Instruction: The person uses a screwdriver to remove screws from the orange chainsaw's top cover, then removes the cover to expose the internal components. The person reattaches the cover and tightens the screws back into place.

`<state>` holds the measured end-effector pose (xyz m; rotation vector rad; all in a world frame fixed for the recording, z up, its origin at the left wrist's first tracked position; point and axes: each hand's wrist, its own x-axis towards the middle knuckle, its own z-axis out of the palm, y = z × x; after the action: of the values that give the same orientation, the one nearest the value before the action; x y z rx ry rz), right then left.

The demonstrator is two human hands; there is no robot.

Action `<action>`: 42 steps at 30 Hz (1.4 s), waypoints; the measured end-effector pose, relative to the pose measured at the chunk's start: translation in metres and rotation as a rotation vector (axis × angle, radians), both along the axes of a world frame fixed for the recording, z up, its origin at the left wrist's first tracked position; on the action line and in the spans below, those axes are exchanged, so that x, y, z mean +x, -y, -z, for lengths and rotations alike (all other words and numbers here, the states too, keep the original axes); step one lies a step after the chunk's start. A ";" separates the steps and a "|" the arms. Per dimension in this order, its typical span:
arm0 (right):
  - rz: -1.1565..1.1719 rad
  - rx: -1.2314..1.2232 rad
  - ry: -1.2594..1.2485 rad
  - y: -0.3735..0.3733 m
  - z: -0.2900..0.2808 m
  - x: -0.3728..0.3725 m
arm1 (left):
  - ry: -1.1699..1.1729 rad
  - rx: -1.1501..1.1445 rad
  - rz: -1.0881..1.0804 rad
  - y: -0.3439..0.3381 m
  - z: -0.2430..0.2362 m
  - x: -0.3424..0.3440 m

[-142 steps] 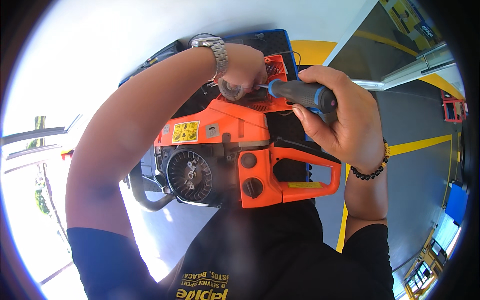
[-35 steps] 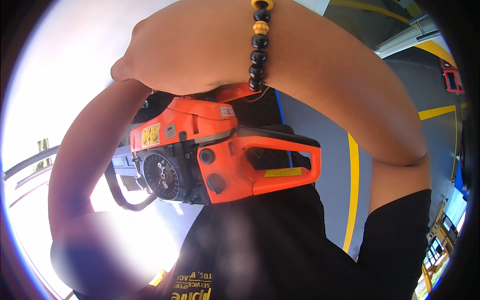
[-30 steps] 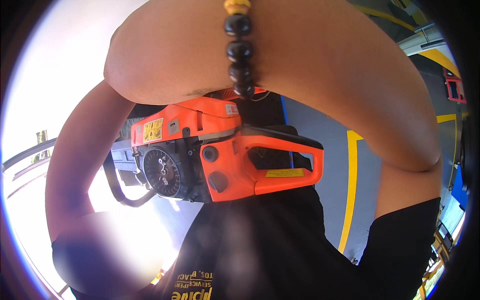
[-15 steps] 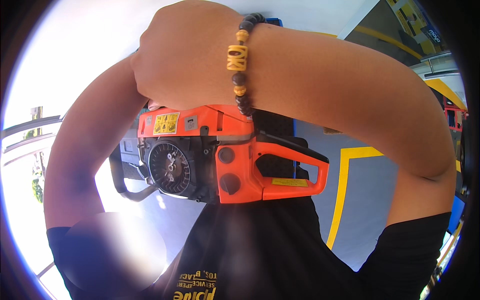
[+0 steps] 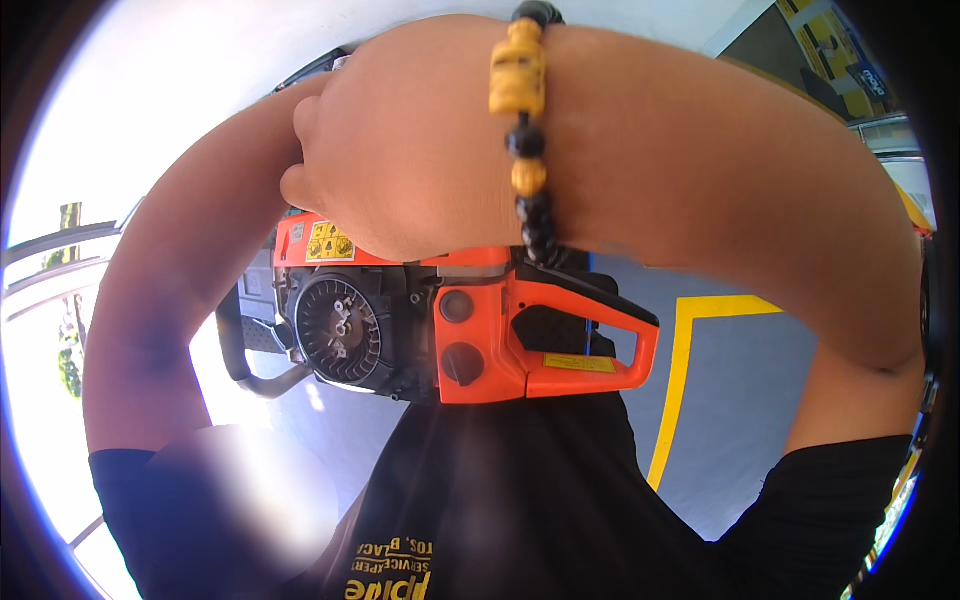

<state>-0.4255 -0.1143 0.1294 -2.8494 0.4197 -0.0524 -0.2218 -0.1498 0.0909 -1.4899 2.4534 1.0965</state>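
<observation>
My right hand (image 5: 400,140), with a bead bracelet at the wrist, spans the upper middle close to the camera, its fingers curled; whatever they grip is hidden. My left forearm (image 5: 170,260) rises along the left, and its hand disappears behind the right one. Below both lies an orange-and-black chainsaw (image 5: 485,340) on its side, rear handle to the right, finned flywheel (image 5: 338,330) exposed at the left and a curved front handle (image 5: 262,380) beyond that. My right hand covers the chainsaw's upper part.
A dark mat (image 5: 552,330) with a blue edge shows through the rear handle. Grey floor with a yellow line (image 5: 680,360) is at the right. A pale surface (image 5: 250,50) fills the top left, and bright glare washes out the left side. A glass panel (image 5: 830,50) stands top right.
The screwdriver seen in my right hand earlier is now out of sight. That hand swung leftward over the left one, then in the last half second shifted slightly down and right.
</observation>
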 end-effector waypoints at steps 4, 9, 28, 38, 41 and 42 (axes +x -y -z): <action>0.038 -0.021 -0.026 -0.004 -0.003 -0.002 | -0.006 0.008 -0.001 0.003 -0.002 -0.008; 0.029 -0.033 -0.037 -0.003 -0.002 0.005 | 0.029 0.023 -0.034 0.005 -0.003 -0.008; 0.124 -0.144 -0.107 -0.002 -0.010 0.031 | 0.185 0.194 -0.747 -0.004 -0.024 -0.064; 0.116 -0.177 -0.102 -0.004 -0.008 0.033 | 0.184 0.138 -1.133 -0.017 -0.031 -0.111; 0.167 -0.198 -0.134 -0.005 -0.009 0.031 | 0.186 0.115 -1.120 -0.018 -0.030 -0.122; 0.169 -0.206 -0.142 -0.004 -0.010 0.037 | 0.196 0.099 -1.146 -0.020 -0.029 -0.118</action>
<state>-0.3880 -0.1106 0.1397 -3.0226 0.7238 0.0796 -0.3398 -0.1301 0.1203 -2.8493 1.2606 1.0141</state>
